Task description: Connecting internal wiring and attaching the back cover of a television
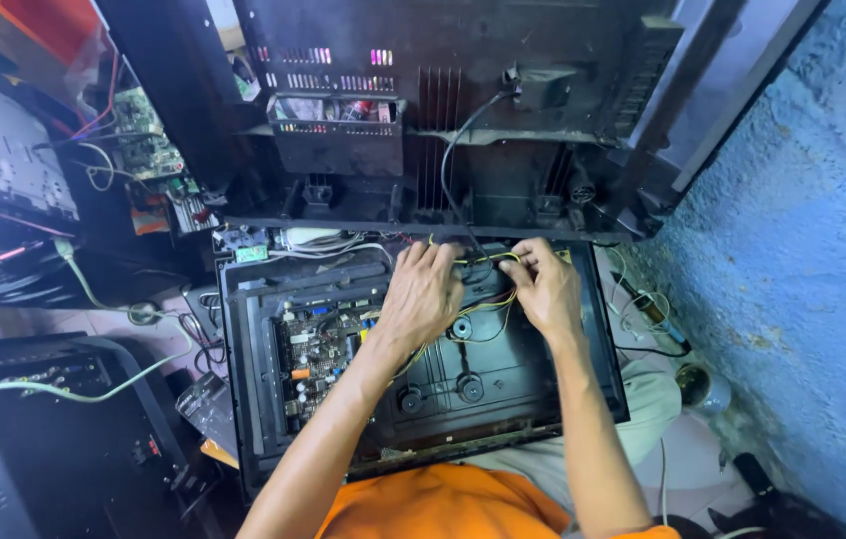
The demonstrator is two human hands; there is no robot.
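Both hands work at the far edge of the open black chassis (543, 384). The left hand (423, 289) has its fingers curled down onto the yellow wires (488, 302); the right hand (543, 284) seems to pinch the same bundle. The fingertips hide the contact, and the circuit board (318, 349) is partly covered by the left forearm.

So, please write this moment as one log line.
left hand: on yellow wires | right hand: pinching same wires | below: open black chassis, circuit board at left
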